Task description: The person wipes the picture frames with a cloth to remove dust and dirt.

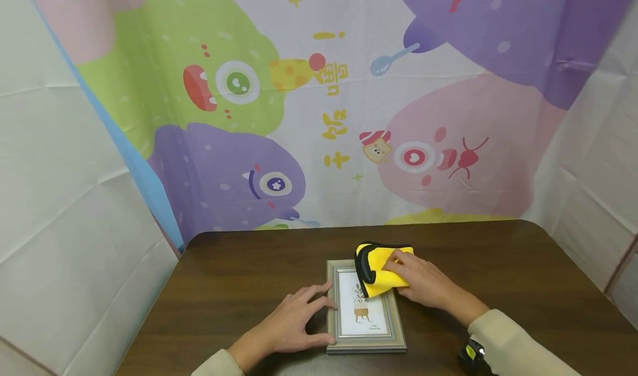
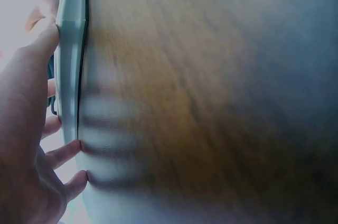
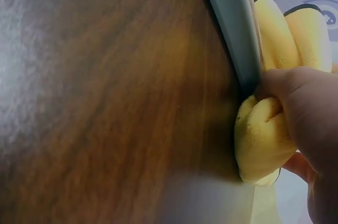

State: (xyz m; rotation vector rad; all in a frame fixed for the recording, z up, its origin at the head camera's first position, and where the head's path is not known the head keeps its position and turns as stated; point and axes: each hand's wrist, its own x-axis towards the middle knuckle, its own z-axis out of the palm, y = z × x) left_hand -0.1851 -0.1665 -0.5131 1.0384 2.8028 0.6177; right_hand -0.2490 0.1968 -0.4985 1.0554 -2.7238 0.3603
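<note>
A picture frame with a silver-beige border lies flat on the dark wooden table, its print showing a potted plant. My left hand has its fingers spread along the frame's left edge, thumb near the lower left corner; in the left wrist view the fingertips touch the frame's side and the table. At the frame's upper right, my right hand grips a folded yellow cloth with black trim. The cloth covers that corner and part of the print. In the right wrist view the plush cloth bulges over the frame's edge.
The brown table has rounded far corners. Behind it hangs a curtain printed with cartoon monsters, and pale sheets flank both sides. A dark watch-like device is by the right sleeve.
</note>
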